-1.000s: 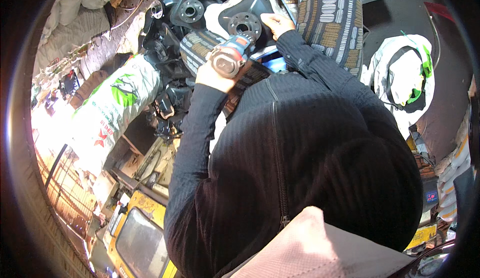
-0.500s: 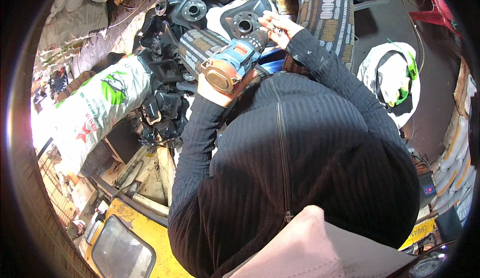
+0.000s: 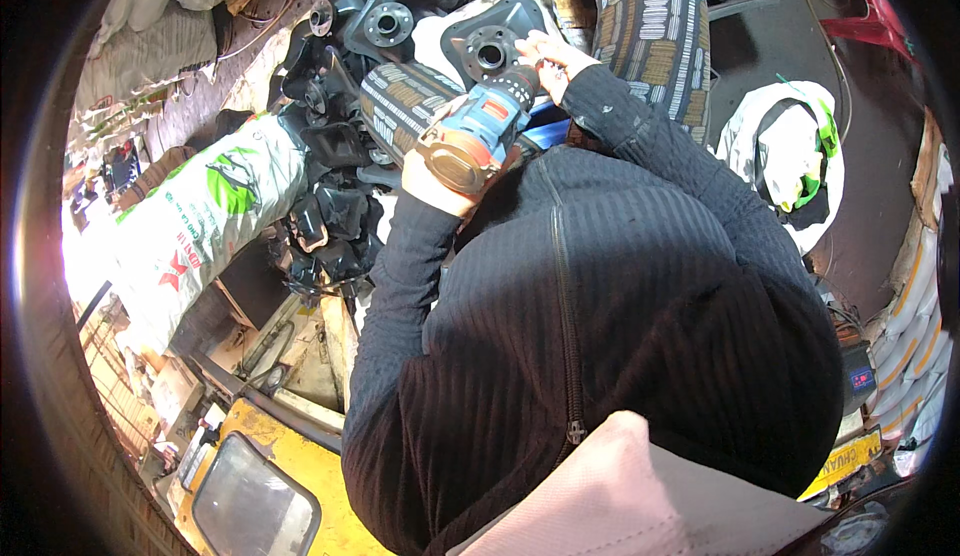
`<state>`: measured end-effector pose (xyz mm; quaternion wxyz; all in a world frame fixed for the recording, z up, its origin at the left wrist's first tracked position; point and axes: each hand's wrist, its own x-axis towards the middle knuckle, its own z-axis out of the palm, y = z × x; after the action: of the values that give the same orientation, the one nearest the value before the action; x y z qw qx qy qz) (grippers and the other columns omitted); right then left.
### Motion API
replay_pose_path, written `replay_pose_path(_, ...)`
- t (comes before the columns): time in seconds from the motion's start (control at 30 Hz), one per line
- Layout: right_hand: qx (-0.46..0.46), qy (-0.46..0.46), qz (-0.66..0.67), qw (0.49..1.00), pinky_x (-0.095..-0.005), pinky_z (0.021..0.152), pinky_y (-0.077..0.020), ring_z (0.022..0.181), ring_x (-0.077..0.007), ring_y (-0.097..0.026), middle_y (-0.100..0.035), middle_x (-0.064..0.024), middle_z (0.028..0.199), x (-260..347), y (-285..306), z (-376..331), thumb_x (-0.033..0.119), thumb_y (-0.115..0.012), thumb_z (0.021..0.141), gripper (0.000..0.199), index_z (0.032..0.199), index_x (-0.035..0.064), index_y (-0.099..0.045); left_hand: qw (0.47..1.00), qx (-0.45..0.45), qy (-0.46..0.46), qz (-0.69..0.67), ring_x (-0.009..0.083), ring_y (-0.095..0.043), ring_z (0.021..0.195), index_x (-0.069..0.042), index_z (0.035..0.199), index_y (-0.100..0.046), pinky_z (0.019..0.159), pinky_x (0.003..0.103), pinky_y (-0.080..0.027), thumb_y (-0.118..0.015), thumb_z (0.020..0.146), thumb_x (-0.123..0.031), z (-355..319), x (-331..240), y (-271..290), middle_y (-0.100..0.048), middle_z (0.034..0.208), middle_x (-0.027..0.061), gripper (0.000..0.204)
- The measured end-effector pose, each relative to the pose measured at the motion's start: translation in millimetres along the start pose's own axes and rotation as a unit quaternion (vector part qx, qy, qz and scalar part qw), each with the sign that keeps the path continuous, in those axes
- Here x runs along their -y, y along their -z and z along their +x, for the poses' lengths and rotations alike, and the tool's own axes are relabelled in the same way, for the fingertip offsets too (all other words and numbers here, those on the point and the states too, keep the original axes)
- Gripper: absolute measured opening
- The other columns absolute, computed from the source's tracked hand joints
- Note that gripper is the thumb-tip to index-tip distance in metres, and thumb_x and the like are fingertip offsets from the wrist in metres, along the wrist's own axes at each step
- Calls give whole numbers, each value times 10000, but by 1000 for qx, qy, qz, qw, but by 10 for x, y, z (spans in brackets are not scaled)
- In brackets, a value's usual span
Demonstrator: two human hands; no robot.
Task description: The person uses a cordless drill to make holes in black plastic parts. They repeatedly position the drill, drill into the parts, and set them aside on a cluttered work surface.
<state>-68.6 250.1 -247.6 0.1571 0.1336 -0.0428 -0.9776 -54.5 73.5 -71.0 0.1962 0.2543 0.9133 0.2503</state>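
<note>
**Drill held just beside the flanged part, right fingers at its nose**

Work piece: black flanged part [image 3: 516, 18], resting on a white covering [image 3: 438, 44] ahead of the person, its round holed collar facing up. A patterned cushion [image 3: 655, 41] stands to its right; similar black parts [image 3: 387, 22] lie heaped to its left.

Left hand [image 3: 432, 184]: closed around the blue-and-orange drill [image 3: 488, 121]. Most of these fingers are hidden behind the tool body. The drill's nose points up and right, just short of the collar.

Right hand [image 3: 558, 60]: fingers bent and drawn close together, only slightly apart, right at the drill's nose and beside the collar. Something small and shiny seems to sit among them; too small to tell what, or whether it is pinched. Contact with the nose cannot be told either.

Judgement on technique: the drill should be at rest while fingertips are this near its nose. A firm left wrist would help keep the tool in line with a collar hole. Before any spin, the right fingers are best moved clear, perhaps bracing the part's edge against twisting.
</note>
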Motion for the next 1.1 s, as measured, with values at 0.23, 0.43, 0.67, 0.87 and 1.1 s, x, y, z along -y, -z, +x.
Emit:
replay_pose_path(0.23, -279, 27, -140, 950, -354, 961, -415, 1100, -286, -516, -462, -206, 1236, -55, -141, 27, 43, -303, 922, 338, 1241, -41, -375, 1000, -1, 11, -22, 261, -549, 1028, -72, 1138, -514, 891, 372, -436, -676, 743, -335, 34, 161, -91, -570, 1100, 110, 502)
replay_pose_path(0.43, -264, 30, -145, 953, -400, 902, -438, 1009, -257, -545, -533, -178, 1116, 3, 90, 107, 126, -380, 924, 299, 1179, -7, -462, 987, 11, 52, -155, 262, -529, 1062, -57, 1189, -459, 908, 375, -432, -672, 752, -306, 140, 293, -16, -535, 1158, 119, 546)
replay_pose_path(0.67, -365, 13, -362, 857, -258, 651, -482, 694, -140, -580, -600, -30, 760, 31, 426, 213, 181, -591, 844, 203, 980, 37, -637, 993, 15, 119, 5, 222, -590, 970, 0, 1152, -480, 835, 308, -474, -760, 687, -317, 386, 402, 193, -589, 1064, 135, 628)
replay_pose_path(0.87, -290, 72, -591, 749, -235, 625, -437, 677, -94, -553, -647, -44, 794, -84, 490, 299, 304, -677, 783, 324, 930, 16, -664, 985, 88, 107, 100, 217, -599, 948, -3, 1116, -497, 818, 303, -479, -752, 676, -402, 681, 699, 68, -595, 1048, 128, 647)
replay_pose_path(1.1, -304, -9, -650, 696, -268, 686, -457, 707, -152, -590, -653, -95, 783, -67, 376, 289, 342, -675, 758, 375, 912, 0, -653, 954, 221, 164, 122, 244, -498, 1105, -109, 1221, -485, 950, 377, -356, -591, 768, -514, 843, 719, 175, -546, 1183, 83, 617)
